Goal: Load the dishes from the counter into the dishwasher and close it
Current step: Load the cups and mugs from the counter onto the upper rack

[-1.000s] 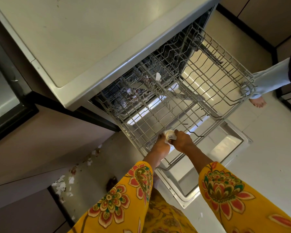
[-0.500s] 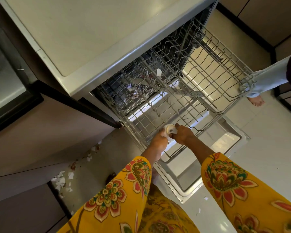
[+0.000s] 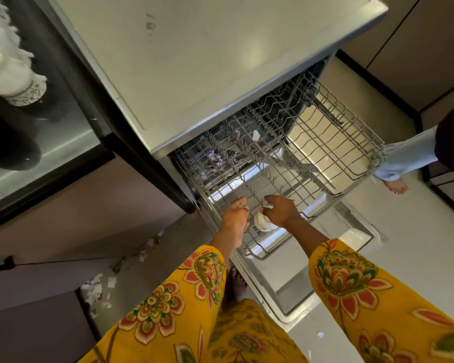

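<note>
White cup [image 3: 263, 223] lying tilted in near rack [image 3: 325, 163] corner, pinched by right hand [image 3: 281, 210]; left hand [image 3: 236, 213] relaxed, empty, just beside

The person wears bright yellow sleeves [image 3: 351, 289] with big red, green and orange flowers; hands [image 3: 281, 210] are bare.

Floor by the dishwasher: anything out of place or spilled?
Yes. White scraps lie scattered on the floor left of the open dishwasher door, with more bits near the right sleeve. A white scrap is also caught in the rack. All look like debris.
</note>
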Available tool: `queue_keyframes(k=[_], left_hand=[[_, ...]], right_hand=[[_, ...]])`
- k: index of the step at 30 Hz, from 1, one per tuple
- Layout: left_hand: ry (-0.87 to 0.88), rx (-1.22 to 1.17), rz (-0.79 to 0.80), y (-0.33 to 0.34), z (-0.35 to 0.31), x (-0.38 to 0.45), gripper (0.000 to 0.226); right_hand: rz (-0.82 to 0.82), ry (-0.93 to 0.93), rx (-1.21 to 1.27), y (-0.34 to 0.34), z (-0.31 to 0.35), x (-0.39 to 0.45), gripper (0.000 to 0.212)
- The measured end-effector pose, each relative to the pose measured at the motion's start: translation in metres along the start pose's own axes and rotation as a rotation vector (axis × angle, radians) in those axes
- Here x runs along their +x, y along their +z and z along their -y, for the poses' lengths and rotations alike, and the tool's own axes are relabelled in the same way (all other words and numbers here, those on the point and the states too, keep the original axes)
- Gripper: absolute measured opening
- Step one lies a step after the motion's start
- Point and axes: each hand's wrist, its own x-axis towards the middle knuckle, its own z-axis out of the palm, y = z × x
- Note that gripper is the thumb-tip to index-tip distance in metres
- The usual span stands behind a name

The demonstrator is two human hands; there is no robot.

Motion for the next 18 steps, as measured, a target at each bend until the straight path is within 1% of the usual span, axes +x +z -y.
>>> queue_keyframes(k=[4, 7, 10, 12, 14, 17, 18], left_hand=[[0.068, -0.092, -0.104, -0.018, -0.015, -0.014, 0.035], [0.122, -0.143, -0.167, -0.039, -0.025, -0.025, 0.028], [0.160, -0.170, -0.214, -0.063, -0.033, -0.041, 0.025], [0.184, -0.217, -0.261, -0.081, -0.039, -0.054, 0.016], [0.220, -0.267, -0.320, -0.098, -0.042, -0.063, 0.017], [0.329, -0.354, -0.427, -0.119, -0.051, -0.082, 0.030], [0.370, -0.382, -0.463, -0.123, -0.056, -0.087, 0.034]], right_hand=[[0.059, -0.051, 0.001, 0.004, 0.033, -0.009, 0.055], [0.087, -0.113, -0.006, 0.008, 0.060, -0.017, 0.053], [0.120, -0.191, 0.030, 0.010, 0.088, -0.027, 0.046], [0.141, -0.239, 0.063, 0.012, 0.107, -0.032, 0.034], [0.158, -0.273, 0.112, 0.016, 0.126, -0.035, 0.029], [0.148, -0.356, 0.209, 0.019, 0.159, -0.044, 0.033], [0.130, -0.386, 0.226, 0.018, 0.170, -0.047, 0.031]])
